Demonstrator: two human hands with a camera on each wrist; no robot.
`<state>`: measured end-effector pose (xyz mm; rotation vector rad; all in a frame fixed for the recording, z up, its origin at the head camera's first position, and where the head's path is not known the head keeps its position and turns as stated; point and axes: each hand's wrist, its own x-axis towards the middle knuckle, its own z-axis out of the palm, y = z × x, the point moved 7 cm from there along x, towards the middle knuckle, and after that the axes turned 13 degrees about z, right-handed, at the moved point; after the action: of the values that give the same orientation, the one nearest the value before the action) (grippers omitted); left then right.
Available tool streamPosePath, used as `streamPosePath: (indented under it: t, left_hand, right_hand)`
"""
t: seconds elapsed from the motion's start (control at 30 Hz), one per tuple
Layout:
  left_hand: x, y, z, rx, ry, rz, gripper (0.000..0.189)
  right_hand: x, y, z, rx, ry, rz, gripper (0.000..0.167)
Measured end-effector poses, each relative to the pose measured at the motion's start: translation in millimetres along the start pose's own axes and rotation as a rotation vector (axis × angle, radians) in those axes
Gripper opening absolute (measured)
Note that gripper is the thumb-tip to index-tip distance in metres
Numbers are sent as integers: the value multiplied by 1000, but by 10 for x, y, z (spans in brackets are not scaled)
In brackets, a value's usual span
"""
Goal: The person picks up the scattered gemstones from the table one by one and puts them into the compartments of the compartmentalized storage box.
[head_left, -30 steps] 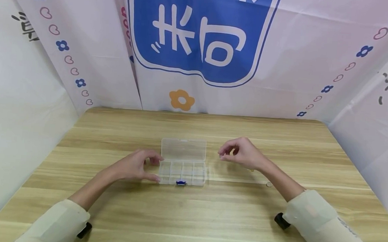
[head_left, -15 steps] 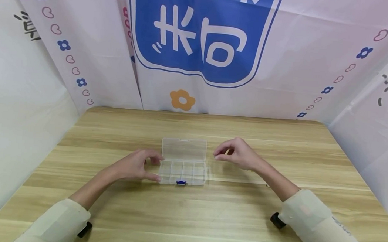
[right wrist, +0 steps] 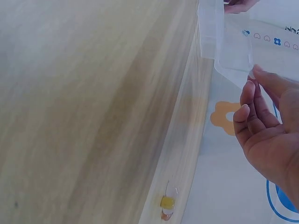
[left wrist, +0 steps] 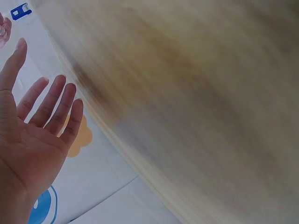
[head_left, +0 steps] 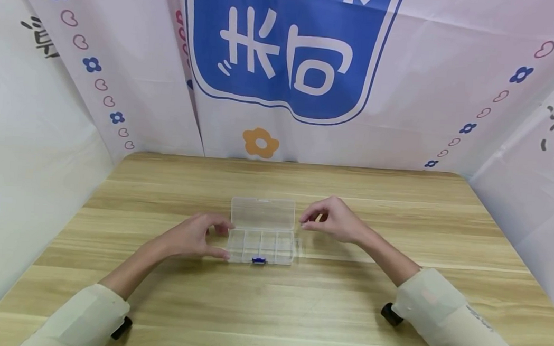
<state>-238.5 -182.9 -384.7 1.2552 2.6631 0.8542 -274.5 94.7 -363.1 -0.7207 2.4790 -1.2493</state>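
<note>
A clear plastic compartment box point(head_left: 281, 262) sits on the table with its lid point(head_left: 262, 214) raised at the back and a blue latch point(head_left: 259, 260) in front. My left hand point(head_left: 197, 237) is at its left end, thumb by the front corner and a fingertip by the back corner. In the left wrist view the fingers of this hand point(left wrist: 42, 126) look nearly straight. Just right of the lid, my right hand point(head_left: 333, 219) pinches a small whitish, see-through piece point(right wrist: 252, 73) between thumb and fingertips; its kind cannot be made out. The box's compartments show no contents.
In the right wrist view a small clear-and-yellow piece point(right wrist: 167, 203) lies on the table, right of the box. The wooden table point(head_left: 258, 320) meets a printed cloth backdrop point(head_left: 403, 138) at the back. Black wrist cameras point(head_left: 392, 314) sit under both sleeves.
My right hand has moved left toward the box, keeping its pinch. Small pieces once visible beside the right forearm are now hidden by it. The left hand and box stay put.
</note>
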Motion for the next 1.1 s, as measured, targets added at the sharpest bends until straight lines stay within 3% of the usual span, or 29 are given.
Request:
streamPosePath:
  t: [0.53, 1.1]
  left_hand:
    - [-2, 1, 0, -1, 1, 8, 61]
    - [-1, -29, 6, -26, 0, -11, 60]
  right_hand:
    - [85, -54, 180, -22, -19, -1, 7]
    - [278, -367, 443, -52, -78, -65, 4]
